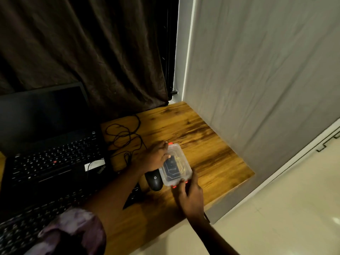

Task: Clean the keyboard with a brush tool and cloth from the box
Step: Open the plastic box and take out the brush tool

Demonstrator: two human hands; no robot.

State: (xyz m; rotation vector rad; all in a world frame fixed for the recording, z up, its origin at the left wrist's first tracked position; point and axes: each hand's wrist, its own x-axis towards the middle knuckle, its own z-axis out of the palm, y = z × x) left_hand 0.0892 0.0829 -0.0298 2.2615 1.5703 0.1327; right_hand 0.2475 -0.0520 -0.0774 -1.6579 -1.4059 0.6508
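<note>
A small clear plastic box (179, 162) with red clips lies on the wooden desk (211, 153), its lid on. Dark items show dimly through the lid. My left hand (156, 156) grips the box's far left end, thumb on the lid. My right hand (189, 196) holds the near end, fingertips at the red clips. A separate black keyboard (24, 223) lies at the lower left, partly hidden by my left arm and sleeve. No brush or cloth can be made out.
An open black laptop (51, 144) stands at the left. A black mouse (154, 180) sits just left of the box. A tangled black cable (125, 137) lies behind it. A dark curtain hangs behind; the desk's right edge meets a grey wall (266, 80).
</note>
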